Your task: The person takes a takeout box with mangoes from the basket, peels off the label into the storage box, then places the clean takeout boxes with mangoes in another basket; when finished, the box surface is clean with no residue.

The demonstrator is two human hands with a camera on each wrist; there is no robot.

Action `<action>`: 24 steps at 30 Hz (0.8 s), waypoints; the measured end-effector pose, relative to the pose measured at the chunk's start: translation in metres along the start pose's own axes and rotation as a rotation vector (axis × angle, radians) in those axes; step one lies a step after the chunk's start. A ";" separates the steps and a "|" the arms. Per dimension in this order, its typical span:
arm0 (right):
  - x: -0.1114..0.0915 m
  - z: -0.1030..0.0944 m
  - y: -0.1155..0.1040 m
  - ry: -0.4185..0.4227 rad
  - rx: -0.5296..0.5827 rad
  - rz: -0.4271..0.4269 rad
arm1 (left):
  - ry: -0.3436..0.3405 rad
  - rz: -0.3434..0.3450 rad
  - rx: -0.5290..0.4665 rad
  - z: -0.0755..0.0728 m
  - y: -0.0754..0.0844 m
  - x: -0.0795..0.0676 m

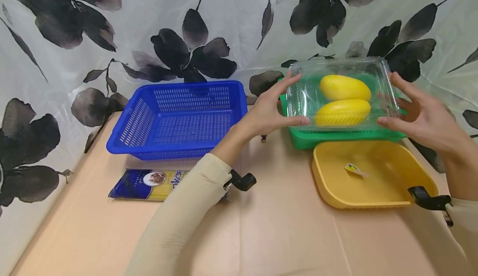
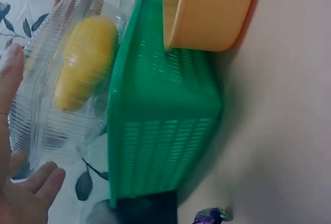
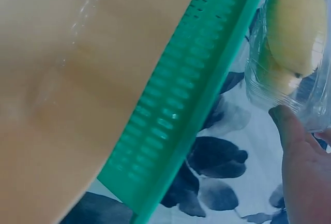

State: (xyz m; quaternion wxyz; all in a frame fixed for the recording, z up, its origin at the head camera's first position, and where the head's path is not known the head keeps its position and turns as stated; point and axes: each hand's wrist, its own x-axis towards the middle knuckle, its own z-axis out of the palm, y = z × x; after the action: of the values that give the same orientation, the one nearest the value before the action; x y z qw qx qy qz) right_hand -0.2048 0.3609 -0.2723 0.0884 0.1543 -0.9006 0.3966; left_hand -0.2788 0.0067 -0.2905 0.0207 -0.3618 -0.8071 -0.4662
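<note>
A clear plastic clamshell box (image 1: pixel 301 95) with two yellow mangoes (image 1: pixel 345 88) inside is held over the green basket (image 1: pixel 304 140), between both hands. My left hand (image 1: pixel 267 110) grips its left end, index finger by the back corner and thumb at the front. At the other end, my right hand (image 1: pixel 425 116) holds it with the thumb in front; some of its fingers are hidden behind the plastic. The left wrist view shows the box (image 2: pixel 49 107) close beside the green basket's rim. In the right wrist view the right thumb (image 3: pixel 289 125) meets the box's edge.
A yellow basin (image 1: pixel 326 191) stands in front of the green basket, with a small white and yellow-green item (image 1: pixel 354 169) in it. On the left is a blue basket (image 1: pixel 123 141). A blue and yellow pasta packet (image 1: pixel 136 185) lies before it, partly behind the left sleeve.
</note>
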 end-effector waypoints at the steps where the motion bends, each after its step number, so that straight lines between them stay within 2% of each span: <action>1: 0.003 -0.001 0.002 -0.012 0.000 0.012 | -0.005 -0.016 0.005 0.001 -0.002 0.002; 6: 0.013 -0.006 0.016 -0.049 -0.031 0.071 | -0.043 -0.106 0.010 0.010 -0.013 0.014; 9: 0.017 -0.006 0.024 -0.081 -0.054 0.095 | -0.079 -0.157 0.064 0.014 -0.018 0.019; 12: 0.019 -0.004 0.035 -0.119 -0.057 0.100 | -0.126 -0.167 0.118 0.018 -0.022 0.023; 17: 0.024 -0.003 0.046 -0.180 -0.076 0.135 | -0.190 -0.152 0.125 0.016 -0.029 0.028; 20: 0.027 -0.003 0.051 -0.227 -0.103 0.180 | -0.243 -0.197 0.143 0.017 -0.031 0.030; 24: 0.032 -0.003 0.058 -0.275 -0.124 0.237 | -0.324 -0.258 0.222 0.020 -0.026 0.035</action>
State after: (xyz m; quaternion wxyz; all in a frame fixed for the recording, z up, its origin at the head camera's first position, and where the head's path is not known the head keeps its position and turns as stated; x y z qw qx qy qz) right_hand -0.2550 0.3938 -0.3011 -0.0735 0.0939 -0.9388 0.3232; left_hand -0.3145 0.0339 -0.3082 -0.1292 -0.3211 -0.8858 -0.3091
